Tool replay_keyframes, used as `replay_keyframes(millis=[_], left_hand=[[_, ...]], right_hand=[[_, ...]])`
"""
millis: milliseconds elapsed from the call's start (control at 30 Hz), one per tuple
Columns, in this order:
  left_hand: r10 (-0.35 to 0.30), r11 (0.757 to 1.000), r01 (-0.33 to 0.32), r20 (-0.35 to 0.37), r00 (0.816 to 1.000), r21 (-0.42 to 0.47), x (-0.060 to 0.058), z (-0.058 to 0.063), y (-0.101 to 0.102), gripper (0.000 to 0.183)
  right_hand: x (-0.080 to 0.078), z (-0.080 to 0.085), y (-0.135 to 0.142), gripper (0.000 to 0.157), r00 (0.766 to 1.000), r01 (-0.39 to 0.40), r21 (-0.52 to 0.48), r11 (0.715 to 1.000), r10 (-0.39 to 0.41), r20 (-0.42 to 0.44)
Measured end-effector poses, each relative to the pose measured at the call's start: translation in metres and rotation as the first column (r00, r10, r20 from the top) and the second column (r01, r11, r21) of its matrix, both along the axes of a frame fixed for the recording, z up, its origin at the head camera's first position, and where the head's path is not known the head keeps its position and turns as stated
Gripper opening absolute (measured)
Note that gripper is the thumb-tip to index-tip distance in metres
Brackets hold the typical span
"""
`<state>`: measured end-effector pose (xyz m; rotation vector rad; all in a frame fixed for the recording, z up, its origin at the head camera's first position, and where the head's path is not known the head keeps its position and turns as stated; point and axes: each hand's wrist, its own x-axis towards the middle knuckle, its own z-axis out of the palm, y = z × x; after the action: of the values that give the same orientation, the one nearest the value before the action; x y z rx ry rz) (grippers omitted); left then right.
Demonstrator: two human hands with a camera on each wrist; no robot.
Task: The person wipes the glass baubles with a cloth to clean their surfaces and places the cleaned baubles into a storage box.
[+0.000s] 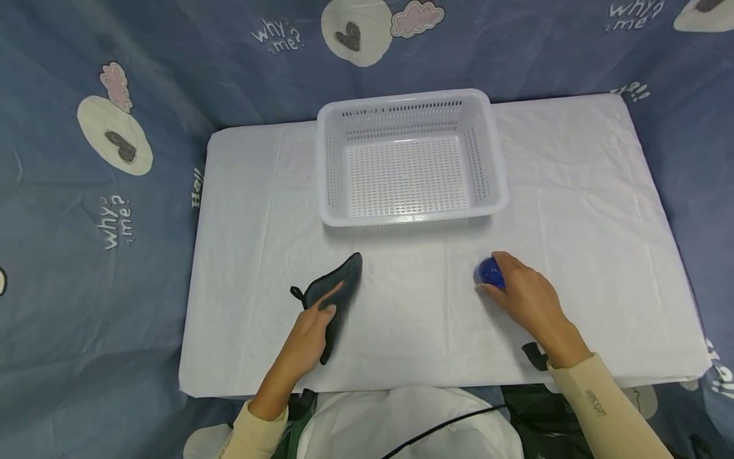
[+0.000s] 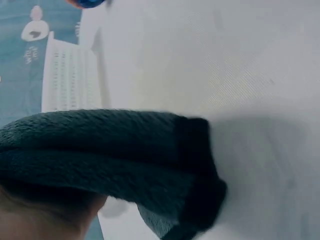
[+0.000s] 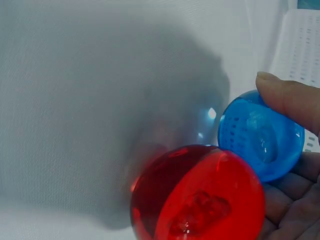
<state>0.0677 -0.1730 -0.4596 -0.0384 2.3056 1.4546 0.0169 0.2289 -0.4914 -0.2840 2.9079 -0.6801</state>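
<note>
In the head view, my left hand (image 1: 308,336) pinches a dark grey fleecy cloth (image 1: 344,306) with black edging and a small black loop. The cloth is folded over and hangs at the table's left front. Its soft pile and black border (image 2: 200,175) fill the lower left wrist view. Over to the right, my right hand (image 1: 527,299) grips a shiny see-through blue rounded piece (image 1: 491,273) between thumb and fingers. Beside the blue piece (image 3: 262,135), a larger see-through red rounded piece (image 3: 200,200) shows in the right wrist view; whether they are joined I cannot tell.
A white perforated plastic basket (image 1: 410,220) stands at the back middle of the table, beyond both hands. White cloth (image 1: 246,255) covers the table. Blue printed fabric (image 1: 143,306) surrounds it at the back and sides. A black cable (image 1: 441,426) crosses the person's lap.
</note>
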Motion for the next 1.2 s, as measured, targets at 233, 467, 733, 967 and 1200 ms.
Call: replay_keyframes(millis=[233, 467, 733, 967, 1200], left_hand=[[0.185, 0.963, -0.215, 0.185, 0.965, 0.161, 0.0, 0.013, -0.002, 0.059], [0.252, 0.805, -0.347, 0.251, 0.935, 0.481, -0.001, 0.02, -0.001, 0.054], [0.162, 0.599, -0.278, 0.226, 0.96, 0.751, -0.001, 0.014, 0.002, 0.043], [0.146, 0.517, -0.312, 0.277, 0.95, 0.797, -0.003, 0.012, 0.014, 0.049], [0.147, 0.552, -0.363, 0.341, 0.929, 0.751, -0.003, 0.012, 0.031, 0.062]], right_hand=[[-0.001, 0.002, -0.005, 0.065, 0.999, -0.018, -0.064, 0.998, 0.015, -0.039], [0.0, 0.011, -0.012, 0.065, 0.998, -0.036, -0.128, 0.991, 0.029, -0.062], [0.005, 0.028, -0.026, 0.066, 0.997, -0.052, -0.215, 0.975, 0.038, -0.067], [0.01, 0.045, -0.048, 0.071, 0.987, -0.118, -0.267, 0.956, 0.084, -0.136], [0.015, 0.061, -0.075, 0.076, 0.961, -0.228, -0.291, 0.929, 0.167, -0.221]])
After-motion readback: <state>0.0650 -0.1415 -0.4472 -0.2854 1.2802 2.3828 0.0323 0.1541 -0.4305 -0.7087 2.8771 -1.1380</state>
